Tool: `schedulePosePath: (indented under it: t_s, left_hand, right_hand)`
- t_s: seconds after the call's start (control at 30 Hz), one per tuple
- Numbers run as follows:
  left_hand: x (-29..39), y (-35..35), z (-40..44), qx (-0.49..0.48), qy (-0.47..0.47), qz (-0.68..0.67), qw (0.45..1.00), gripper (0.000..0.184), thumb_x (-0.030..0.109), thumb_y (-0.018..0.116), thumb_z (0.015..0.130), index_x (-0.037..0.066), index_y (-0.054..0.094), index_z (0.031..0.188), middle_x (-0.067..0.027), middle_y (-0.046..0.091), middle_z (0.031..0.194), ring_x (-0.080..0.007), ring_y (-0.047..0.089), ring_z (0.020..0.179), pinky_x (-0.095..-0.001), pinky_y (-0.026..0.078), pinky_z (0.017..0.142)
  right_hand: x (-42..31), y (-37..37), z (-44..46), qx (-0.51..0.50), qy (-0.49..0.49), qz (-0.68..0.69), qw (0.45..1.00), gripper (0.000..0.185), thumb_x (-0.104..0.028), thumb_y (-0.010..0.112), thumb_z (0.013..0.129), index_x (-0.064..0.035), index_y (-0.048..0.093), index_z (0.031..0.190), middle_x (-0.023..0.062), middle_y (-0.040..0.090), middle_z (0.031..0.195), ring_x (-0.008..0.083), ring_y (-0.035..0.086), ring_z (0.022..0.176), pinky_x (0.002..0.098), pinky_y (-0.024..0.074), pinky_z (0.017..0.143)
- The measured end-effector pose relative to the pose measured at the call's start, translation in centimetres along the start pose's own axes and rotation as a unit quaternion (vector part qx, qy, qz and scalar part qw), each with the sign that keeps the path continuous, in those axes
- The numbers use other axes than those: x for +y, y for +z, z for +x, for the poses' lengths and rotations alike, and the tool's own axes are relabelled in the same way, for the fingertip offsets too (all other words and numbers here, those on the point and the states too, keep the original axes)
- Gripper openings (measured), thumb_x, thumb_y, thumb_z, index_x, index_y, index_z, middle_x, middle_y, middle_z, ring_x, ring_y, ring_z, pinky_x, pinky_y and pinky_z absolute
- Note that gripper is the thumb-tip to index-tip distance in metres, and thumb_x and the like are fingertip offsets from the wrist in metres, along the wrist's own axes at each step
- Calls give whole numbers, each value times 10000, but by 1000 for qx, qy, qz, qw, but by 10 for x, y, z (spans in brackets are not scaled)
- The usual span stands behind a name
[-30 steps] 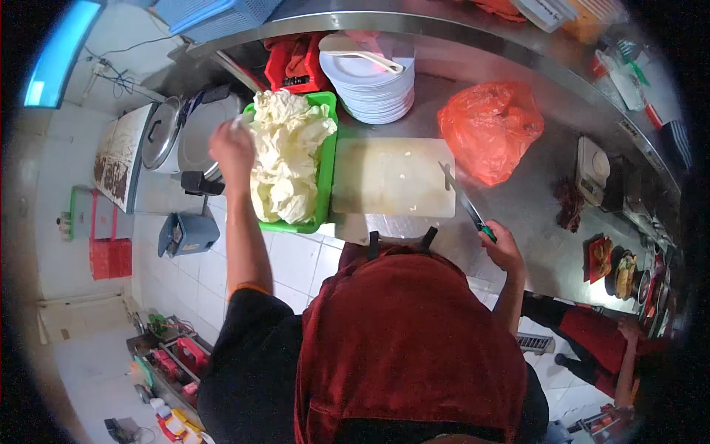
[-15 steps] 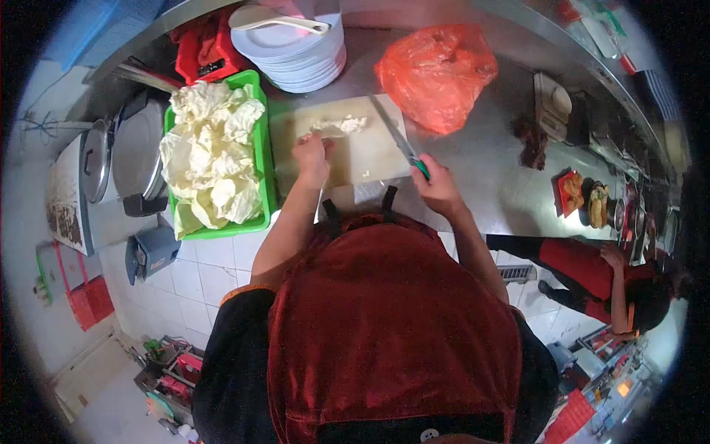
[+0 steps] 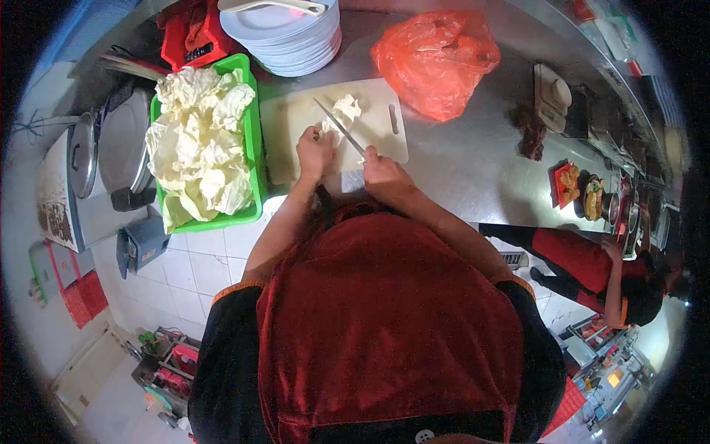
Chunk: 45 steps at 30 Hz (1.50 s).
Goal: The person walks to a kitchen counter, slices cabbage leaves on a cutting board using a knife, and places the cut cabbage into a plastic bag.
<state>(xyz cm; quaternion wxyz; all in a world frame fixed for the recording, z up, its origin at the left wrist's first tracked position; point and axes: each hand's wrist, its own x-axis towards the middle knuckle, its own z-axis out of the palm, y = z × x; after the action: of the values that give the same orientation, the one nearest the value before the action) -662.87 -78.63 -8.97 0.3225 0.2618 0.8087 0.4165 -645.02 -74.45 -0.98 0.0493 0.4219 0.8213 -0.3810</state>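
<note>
My right hand [image 3: 387,177] grips a kitchen knife [image 3: 340,129], whose blade slants up and left across the cutting board [image 3: 285,122]. Pale cabbage [image 3: 346,109] lies on the board, under and beside the blade. On the knife's left side, the curled fingers of my left hand [image 3: 316,154] are closed on the near end of this cabbage. My fingertips partly hide what they hold. To the left of the board, a green basket [image 3: 257,155] is heaped with loose cabbage leaves [image 3: 203,137].
White plates [image 3: 285,44] stand stacked behind the board, a ladle-like utensil [image 3: 274,6] on top. An orange plastic bag [image 3: 436,63] sits at back right. A red container [image 3: 174,44] is behind the basket. Another person [image 3: 573,259] stands at the far right.
My right hand has swung the knife left, from the board's right edge onto the cabbage. My left hand stays by the cabbage, fingers curled. The whole view has shifted slightly.
</note>
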Motion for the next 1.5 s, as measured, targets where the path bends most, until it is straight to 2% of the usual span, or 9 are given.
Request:
schedulePosePath:
  t_s: [0.07, 0.3, 0.47, 0.7, 0.87, 1.0, 1.3, 1.4, 1.5]
  left_hand:
    - [-12, 1, 4, 14, 33, -17, 999, 296, 250, 692, 845, -29, 636, 927, -159, 669, 692, -227, 670, 544, -348, 525, 524]
    - [1, -4, 2, 3, 29, 10, 1000, 269, 247, 676, 858, -9, 652, 940, -163, 679, 696, -255, 677, 570, -366, 529, 559]
    - [-11, -2, 5, 75, 135, 97, 983, 201, 211, 675, 820, 27, 678, 899, -199, 675, 734, -343, 681, 680, -399, 536, 657]
    - [-6, -6, 1, 62, 119, 83, 987, 209, 214, 665, 812, 21, 677, 891, -193, 672, 719, -332, 681, 664, -393, 536, 642]
    - [8, -12, -9, -9, 18, 55, 998, 273, 264, 674, 817, 2, 680, 892, -180, 678, 718, -287, 688, 654, -370, 530, 624]
    - [-17, -10, -1, 14, 125, 113, 986, 323, 311, 666, 836, -9, 688, 864, -163, 684, 705, -264, 688, 641, -352, 529, 619]
    - [2, -15, -7, -152, -73, 29, 985, 391, 362, 624, 883, -18, 711, 844, -191, 694, 750, -282, 696, 721, -368, 534, 685]
    - [19, -19, -15, -102, -13, 163, 981, 395, 368, 624, 880, -21, 687, 854, -191, 687, 743, -305, 693, 754, -393, 530, 703]
    - [22, -23, -18, 86, 93, 223, 967, 375, 359, 640, 870, -13, 641, 920, -186, 678, 749, -329, 683, 743, -412, 525, 703]
  right_hand:
    - [-18, -17, -7, -18, 76, -40, 996, 230, -166, 453, 954, 24, 395, 1070, 298, 637, 868, 491, 622, 860, 573, 484, 759]
    - [-4, -15, -4, -17, 61, -33, 997, 284, -208, 448, 961, 29, 396, 1108, 310, 638, 926, 504, 618, 895, 587, 477, 775]
    - [19, -11, 3, 7, 56, -83, 995, 288, -208, 435, 958, 24, 401, 1124, 317, 636, 908, 504, 625, 872, 594, 472, 783]
    - [36, 14, 16, -40, 100, -49, 993, 300, -155, 430, 921, 17, 427, 1166, 313, 632, 992, 474, 629, 970, 543, 500, 858]
    - [57, 41, 40, 43, 38, -19, 998, 241, -178, 422, 941, 17, 433, 1083, 329, 629, 828, 499, 637, 812, 594, 495, 731]
    - [37, 13, 46, 30, 61, -18, 998, 287, -207, 420, 955, 5, 419, 1147, 322, 634, 889, 505, 632, 868, 590, 495, 780]
    - [6, -17, -12, 33, 5, 53, 998, 264, -228, 446, 971, 8, 422, 1087, 352, 608, 805, 538, 595, 810, 612, 443, 726]
    - [1, -18, -22, 14, 30, 68, 997, 266, -232, 439, 978, 12, 420, 1081, 353, 602, 801, 532, 595, 811, 613, 434, 729]
    - [1, -18, -25, -19, 39, 60, 997, 267, -218, 469, 958, -1, 429, 1108, 326, 621, 855, 501, 616, 837, 601, 460, 763]
